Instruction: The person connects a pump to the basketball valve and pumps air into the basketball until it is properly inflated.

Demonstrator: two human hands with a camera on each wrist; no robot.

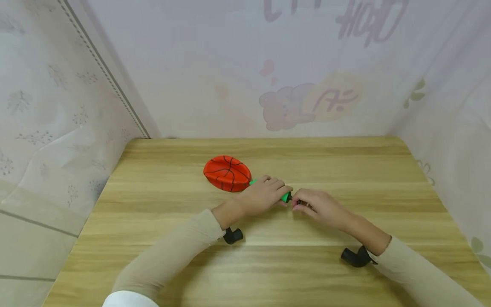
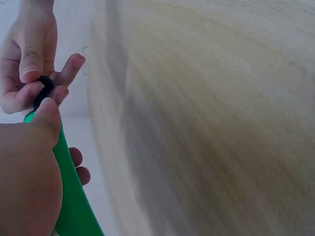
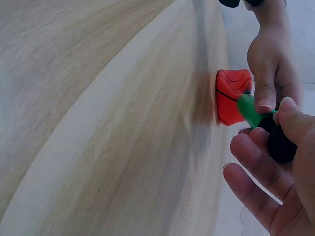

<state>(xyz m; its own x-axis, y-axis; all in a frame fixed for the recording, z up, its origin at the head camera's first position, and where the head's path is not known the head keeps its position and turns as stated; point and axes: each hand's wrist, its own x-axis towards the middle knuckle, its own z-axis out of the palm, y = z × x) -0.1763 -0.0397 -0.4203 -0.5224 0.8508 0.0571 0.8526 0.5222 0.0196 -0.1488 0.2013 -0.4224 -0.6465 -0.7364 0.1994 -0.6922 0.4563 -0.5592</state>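
Note:
A sagging, partly deflated red toy basketball (image 1: 228, 173) with black lines lies on the wooden table, left of both hands. From its right side extends a green hand pump (image 1: 286, 197), which looks joined to the ball; the right wrist view shows a thin dark tip between them. My left hand (image 1: 264, 196) grips the pump's green barrel (image 2: 74, 201), covering most of it from above. With thumb and fingers, my right hand (image 1: 322, 207) pinches the black handle (image 3: 280, 145) at the pump's other end. Little of the black rod shows between the hands.
The wooden table (image 1: 268, 273) meets a printed cloth wall (image 1: 199, 85) at its far edge, with more cloth at both sides. Black bent pieces, one (image 1: 233, 236) under the left wrist and another (image 1: 356, 257) under the right, sit at the sleeve cuffs.

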